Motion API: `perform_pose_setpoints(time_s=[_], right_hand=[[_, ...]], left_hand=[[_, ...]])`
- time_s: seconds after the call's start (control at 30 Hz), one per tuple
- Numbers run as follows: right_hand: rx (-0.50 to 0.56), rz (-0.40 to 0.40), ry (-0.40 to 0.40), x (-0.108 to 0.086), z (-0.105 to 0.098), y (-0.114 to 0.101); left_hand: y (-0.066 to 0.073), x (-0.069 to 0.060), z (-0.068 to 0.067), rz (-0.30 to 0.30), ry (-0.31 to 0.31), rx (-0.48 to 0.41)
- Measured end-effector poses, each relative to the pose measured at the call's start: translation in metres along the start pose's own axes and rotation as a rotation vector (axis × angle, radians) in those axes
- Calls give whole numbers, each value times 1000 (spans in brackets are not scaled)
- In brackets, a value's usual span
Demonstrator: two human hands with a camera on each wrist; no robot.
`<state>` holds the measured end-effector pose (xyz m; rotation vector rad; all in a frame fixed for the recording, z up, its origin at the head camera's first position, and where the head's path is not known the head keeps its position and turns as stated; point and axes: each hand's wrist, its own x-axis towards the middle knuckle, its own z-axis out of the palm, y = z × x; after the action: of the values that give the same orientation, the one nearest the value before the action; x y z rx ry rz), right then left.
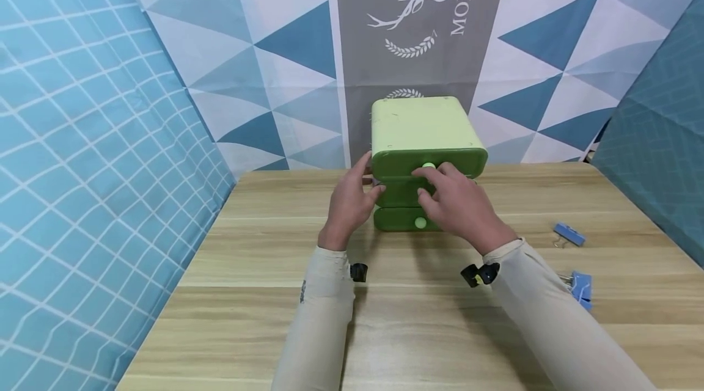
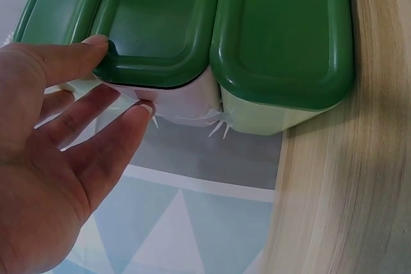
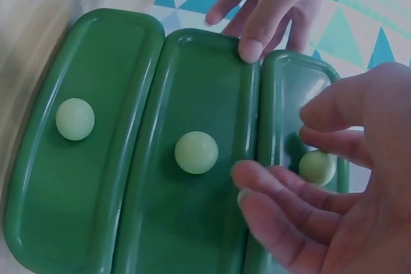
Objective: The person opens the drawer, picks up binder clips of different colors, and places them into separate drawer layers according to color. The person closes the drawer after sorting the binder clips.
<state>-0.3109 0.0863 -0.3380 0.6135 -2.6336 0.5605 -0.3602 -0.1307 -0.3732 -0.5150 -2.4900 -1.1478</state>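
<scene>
A pale green cabinet [image 1: 423,125] with three dark green drawer fronts stands at the table's back. At its left side is the left hand [image 1: 349,198]; in the left wrist view its thumb touches the corner of the middle drawer [image 2: 157,24], fingers spread along the side. The right hand [image 1: 462,201] is in front of the upper drawers, fingers loosely bent. In the right wrist view, its fingers lie around the top drawer's round knob [image 3: 318,168], partly covering that drawer; whether they touch the knob I cannot tell. The middle knob [image 3: 196,152] is uncovered. All drawers look closed.
Blue binder clips lie on the wooden table [image 1: 247,317] at the right: one clip [image 1: 569,234] farther back, others [image 1: 582,289] beside the right sleeve. Patterned cloth [image 1: 291,61] hangs behind the cabinet, and blue checked cloth [image 1: 82,134] borders the left side.
</scene>
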Motion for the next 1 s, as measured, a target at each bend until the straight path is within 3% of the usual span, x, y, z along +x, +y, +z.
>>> perform_pose_setpoints(time_s=[0.3,0.53,0.77,1.0], right_hand=[[60,-47,123,7,4,8],[106,-44,136,8,3,11],[102,-99,210,-5,0,7],[96,-159,233,-26,0,-2]], left_hand=[[2,0,-1,-8,-3,0],[2,1,1,-13,-8,4],[3,3,0,10,10,14],[0,1,0,8,8,24]])
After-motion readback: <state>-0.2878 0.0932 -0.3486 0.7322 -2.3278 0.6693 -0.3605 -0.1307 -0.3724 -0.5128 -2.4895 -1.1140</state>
